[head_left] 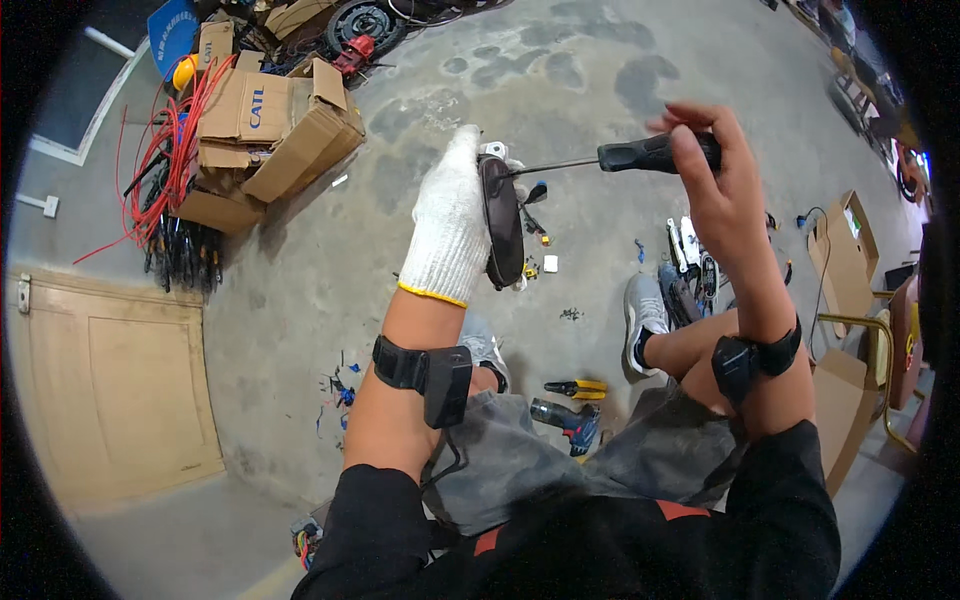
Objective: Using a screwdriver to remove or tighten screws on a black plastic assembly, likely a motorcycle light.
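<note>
In a white knitted glove with a yellow cuff, my left hand [448, 215] grips a dark, long oval part [505, 240] with a light-coloured fitting at its upper end. I cannot tell what kind of part it is. My bare right hand [722, 185] is around the black handle of a screwdriver [635, 155], the thumb on the near side and the fingers slightly blurred. The screwdriver lies nearly level, its metal shaft running left to the upper end of the oval part. Where the tip meets the part is too small to make out.
On the floor between my feet lie yellow-black pliers [576, 389] and a blue cordless drill [570, 425]. Small parts and a white block [551, 264] lie beyond. Cardboard boxes [265, 120] and red cable [190, 140] are at far left, a chair [885, 350] at right.
</note>
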The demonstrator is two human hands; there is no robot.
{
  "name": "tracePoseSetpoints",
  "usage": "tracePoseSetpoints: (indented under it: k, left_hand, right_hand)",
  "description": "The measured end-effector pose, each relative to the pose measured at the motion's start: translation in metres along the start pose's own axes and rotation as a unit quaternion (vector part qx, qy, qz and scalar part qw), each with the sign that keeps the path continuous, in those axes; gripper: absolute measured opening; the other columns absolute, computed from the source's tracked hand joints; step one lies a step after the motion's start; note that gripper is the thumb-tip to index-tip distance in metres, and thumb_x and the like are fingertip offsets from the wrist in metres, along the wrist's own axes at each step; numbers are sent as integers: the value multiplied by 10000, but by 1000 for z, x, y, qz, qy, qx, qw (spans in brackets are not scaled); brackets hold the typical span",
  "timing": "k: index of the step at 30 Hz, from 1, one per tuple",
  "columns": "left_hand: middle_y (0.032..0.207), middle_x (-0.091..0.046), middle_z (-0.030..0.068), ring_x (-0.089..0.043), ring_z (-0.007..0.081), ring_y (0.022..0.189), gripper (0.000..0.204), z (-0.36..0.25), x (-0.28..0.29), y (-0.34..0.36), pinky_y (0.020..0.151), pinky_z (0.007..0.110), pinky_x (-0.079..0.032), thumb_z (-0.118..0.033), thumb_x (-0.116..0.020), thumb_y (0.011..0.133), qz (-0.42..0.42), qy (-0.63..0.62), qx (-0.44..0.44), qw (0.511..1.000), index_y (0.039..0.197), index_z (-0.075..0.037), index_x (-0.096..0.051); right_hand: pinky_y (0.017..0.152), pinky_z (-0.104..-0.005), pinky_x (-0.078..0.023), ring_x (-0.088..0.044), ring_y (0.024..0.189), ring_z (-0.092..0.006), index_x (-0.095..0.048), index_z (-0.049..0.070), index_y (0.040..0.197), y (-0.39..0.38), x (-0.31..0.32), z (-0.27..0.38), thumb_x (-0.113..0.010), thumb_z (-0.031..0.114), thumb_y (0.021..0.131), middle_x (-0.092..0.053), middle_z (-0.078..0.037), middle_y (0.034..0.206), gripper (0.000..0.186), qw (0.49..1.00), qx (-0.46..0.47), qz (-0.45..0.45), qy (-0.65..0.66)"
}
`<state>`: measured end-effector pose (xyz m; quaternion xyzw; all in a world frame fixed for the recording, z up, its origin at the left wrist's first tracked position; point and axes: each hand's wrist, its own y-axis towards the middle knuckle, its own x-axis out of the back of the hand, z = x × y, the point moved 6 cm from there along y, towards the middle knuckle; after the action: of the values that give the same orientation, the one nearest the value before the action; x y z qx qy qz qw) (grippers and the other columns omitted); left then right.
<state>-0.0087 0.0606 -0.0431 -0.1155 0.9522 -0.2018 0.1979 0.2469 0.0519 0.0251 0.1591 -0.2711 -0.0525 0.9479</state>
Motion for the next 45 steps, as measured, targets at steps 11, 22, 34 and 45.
tracePoseSetpoints:
  k: [11,22,34,45]
  left_hand:
    - [659,-622,93,-564,193,531,385,-8,11,6,473,320,-461,-407,-520,945,-41,102,-13,994,900,-42,-633]
    - [692,-654,101,-578,160,512,334,-6,5,6,434,264,-440,-362,-557,947,-15,48,-28,998,927,-41,-649]
    - [643,-626,64,-549,153,476,297,-5,16,11,398,291,-417,-357,-589,920,2,56,12,998,890,-67,-647]
    - [731,-628,57,-570,149,555,298,1,10,-6,482,296,-432,-369,-637,878,-19,81,6,997,911,-73,-643]
  right_hand:
    - [984,-303,-466,-612,1122,-168,-608,1,1227,-1,-6,19,-645,96,938,-680,-88,1118,306,958,128,157,202]
    - [702,-297,-551,-687,778,-185,-613,19,1183,6,-7,-24,-620,390,960,-684,-145,1006,433,985,-114,120,40]
    - [903,-296,-529,-646,1024,-166,-626,54,1205,-3,-2,25,-702,-16,856,-647,-82,1224,364,960,229,127,103]
    - [447,-244,-406,-519,502,-70,-697,42,980,-1,4,24,-757,298,842,-575,-16,590,297,995,-4,80,59]
